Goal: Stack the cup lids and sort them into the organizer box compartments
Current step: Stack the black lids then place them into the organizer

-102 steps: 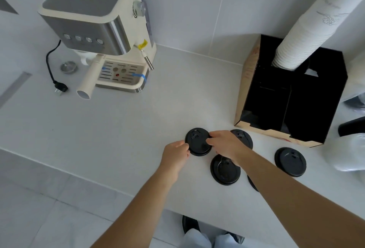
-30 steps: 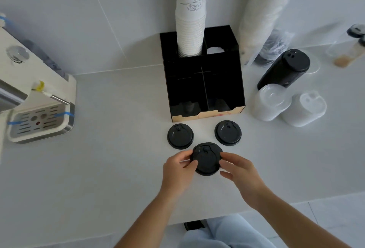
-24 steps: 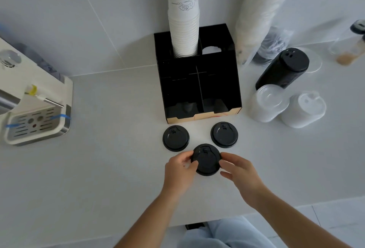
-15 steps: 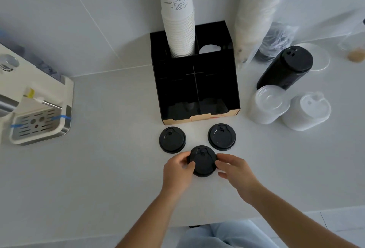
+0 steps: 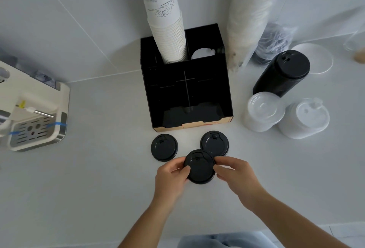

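cup lids, black, three positions, head view: one lid or short stack (image 5: 199, 166) on the white counter (image 5: 88, 178), nearest the viewer, gripped at its rim from both sides; a left lid (image 5: 164, 147) and a right lid (image 5: 214, 143) lie flat just beyond it, close before the organizer box. the right lid's near edge is overlapped by or touching the held one; the left lid lies apart from it.
left hand (image 5: 171, 178): fingers curled, thumb and fingertips pinching the left rim of the held lid.
right hand (image 5: 236, 175): fingers curled, pinching the right rim of the same lid.
organizer box (image 5: 227, 93): black, open top, cross dividers, cardboard-coloured front lip, against the wall. tall stack of paper cups (image 5: 167, 30) stands in its rear left compartment; front compartments hold dark shapes that cannot be made out.
right of box: black lid stack (image 5: 280, 73) lying tilted, two white lid stacks (image 5: 262, 112) before it, wrapped cup sleeve (image 5: 250, 10).
far left: coffee machine (image 5: 33, 121), partly out of view.
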